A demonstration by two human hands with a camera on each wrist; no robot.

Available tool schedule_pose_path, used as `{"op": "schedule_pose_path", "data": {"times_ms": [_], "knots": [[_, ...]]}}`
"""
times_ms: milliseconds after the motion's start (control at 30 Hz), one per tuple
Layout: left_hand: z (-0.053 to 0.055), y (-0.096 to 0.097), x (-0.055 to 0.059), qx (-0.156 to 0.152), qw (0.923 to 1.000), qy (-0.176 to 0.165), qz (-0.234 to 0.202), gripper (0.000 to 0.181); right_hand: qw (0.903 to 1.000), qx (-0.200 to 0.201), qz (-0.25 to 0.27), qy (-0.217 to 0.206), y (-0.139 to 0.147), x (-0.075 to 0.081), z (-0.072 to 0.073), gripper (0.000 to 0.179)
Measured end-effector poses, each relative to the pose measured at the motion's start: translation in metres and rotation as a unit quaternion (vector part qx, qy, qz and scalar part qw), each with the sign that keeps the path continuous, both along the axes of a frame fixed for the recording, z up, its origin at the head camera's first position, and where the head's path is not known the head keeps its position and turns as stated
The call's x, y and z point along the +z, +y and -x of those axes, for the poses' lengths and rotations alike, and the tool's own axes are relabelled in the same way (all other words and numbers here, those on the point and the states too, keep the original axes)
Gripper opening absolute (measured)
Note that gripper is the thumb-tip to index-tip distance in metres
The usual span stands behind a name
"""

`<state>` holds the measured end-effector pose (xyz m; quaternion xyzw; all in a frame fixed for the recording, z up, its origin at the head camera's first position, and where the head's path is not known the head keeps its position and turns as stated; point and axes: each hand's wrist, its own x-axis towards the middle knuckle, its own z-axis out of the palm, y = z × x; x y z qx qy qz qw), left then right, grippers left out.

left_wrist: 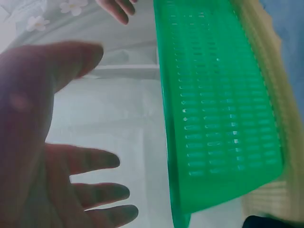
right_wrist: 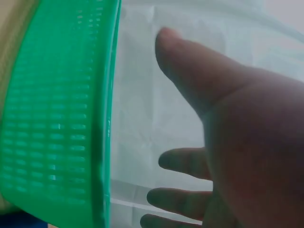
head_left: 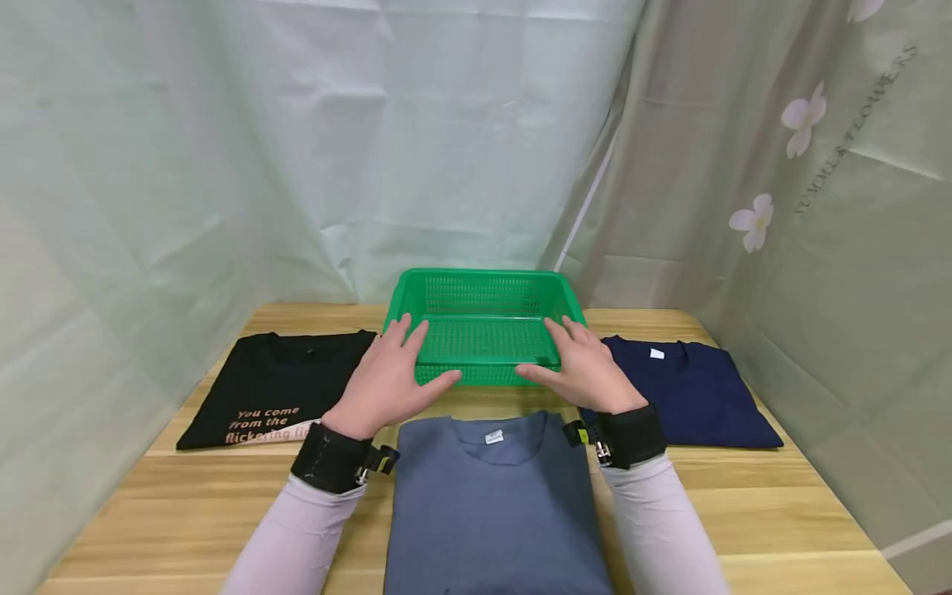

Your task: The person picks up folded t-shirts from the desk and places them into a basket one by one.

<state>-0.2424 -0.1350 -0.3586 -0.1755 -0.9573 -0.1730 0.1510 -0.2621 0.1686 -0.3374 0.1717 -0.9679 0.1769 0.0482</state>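
A green plastic basket [head_left: 487, 376] with slotted walls stands at the back middle of the table, and its inside shows bare. My left hand [head_left: 387, 376] hovers by its front left corner, fingers spread and holding nothing. By the front right corner my right hand [head_left: 583, 368] is held the same way. Both wrist views show a gap between the fingers and the basket wall [left_wrist: 218, 114], [right_wrist: 52, 118]. Below the hands lies a folded grey-blue T-shirt [head_left: 494, 512], collar toward the basket.
A folded black T-shirt [head_left: 275, 372] with printed lettering lies on the left of the wooden table [head_left: 186, 512]. On the right is a folded navy T-shirt [head_left: 684, 397]. Pale curtains [head_left: 446, 132] enclose the table behind and at both sides.
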Motion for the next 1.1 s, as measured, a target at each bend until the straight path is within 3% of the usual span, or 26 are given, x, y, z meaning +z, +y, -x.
{"op": "schedule_pose_path", "data": {"times_ms": [200, 533, 633, 733, 967, 1100], "knots": [[-0.023, -0.021, 0.001, -0.004, 0.9952, -0.035, -0.091, 0.088, 0.9997, 0.006, 0.022, 0.005, 0.011, 0.002, -0.007, 0.091], [-0.050, -0.043, -0.007, -0.011, 0.9870, -0.057, -0.150, 0.075, 0.9989, -0.004, 0.045, 0.011, 0.036, 0.010, -0.030, 0.089], [-0.056, -0.046, -0.011, -0.011, 0.9789, -0.076, -0.189, 0.070, 0.9981, -0.016, 0.059, 0.011, 0.042, 0.010, -0.038, 0.085], [-0.061, -0.048, -0.015, -0.004, 0.9679, -0.118, -0.222, 0.070, 0.9957, -0.036, 0.085, 0.000, 0.049, 0.009, -0.046, 0.079], [-0.066, -0.046, -0.024, 0.013, 0.9535, -0.184, -0.239, 0.067, 0.9849, -0.093, 0.131, -0.065, 0.062, 0.002, -0.062, 0.074], [-0.069, -0.043, -0.031, 0.020, 0.9390, -0.222, -0.262, 0.064, 0.9794, -0.105, 0.137, -0.105, 0.066, -0.009, -0.068, 0.072]]}}
